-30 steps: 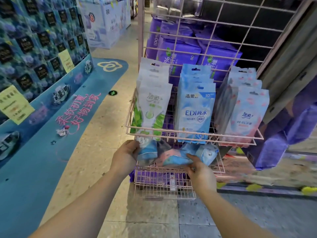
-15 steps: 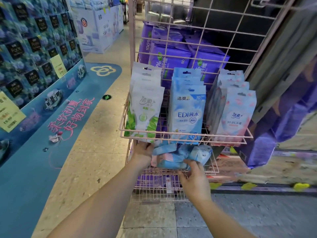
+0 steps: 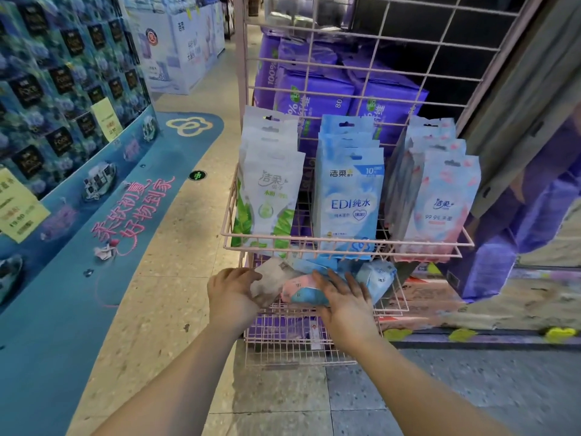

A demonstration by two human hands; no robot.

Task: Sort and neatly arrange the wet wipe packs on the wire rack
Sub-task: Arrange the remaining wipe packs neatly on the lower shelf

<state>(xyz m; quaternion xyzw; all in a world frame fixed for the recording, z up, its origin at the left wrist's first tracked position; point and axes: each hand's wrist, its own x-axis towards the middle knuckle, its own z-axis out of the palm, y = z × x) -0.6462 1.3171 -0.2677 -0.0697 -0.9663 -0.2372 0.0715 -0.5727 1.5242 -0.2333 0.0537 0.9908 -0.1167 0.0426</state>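
At lower centre, the left hand (image 3: pixel 231 292) grasps a white wipe pack (image 3: pixel 273 280) to sort it; the right hand (image 3: pixel 344 298) (fingers flat) steadies the pink pack (image 3: pixel 300 289) on the lower wire shelf (image 3: pixel 393 305).

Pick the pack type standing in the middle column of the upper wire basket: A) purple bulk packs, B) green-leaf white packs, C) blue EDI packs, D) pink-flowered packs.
C: the blue EDI packs stand upright between the green-leaf white packs and the pink-flowered packs in the upper wire basket.
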